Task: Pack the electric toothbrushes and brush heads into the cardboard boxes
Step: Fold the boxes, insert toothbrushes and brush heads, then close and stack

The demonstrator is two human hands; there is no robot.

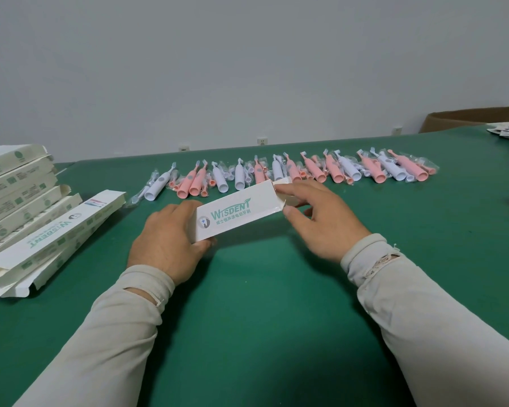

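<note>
Box point(238, 214) held just above the green counter point(276, 304), end flaps open at the right. Step seems to be squaring it up: keep the walls square and flaps clear. Left hand point(168, 239) grip curls round its near end; right hand point(321, 215) grip pinches the open end. Toothbrushes point(291, 171) lie in a row behind.

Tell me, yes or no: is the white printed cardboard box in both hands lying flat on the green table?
No: the white printed cardboard box is held above the green table by both hands.
</note>
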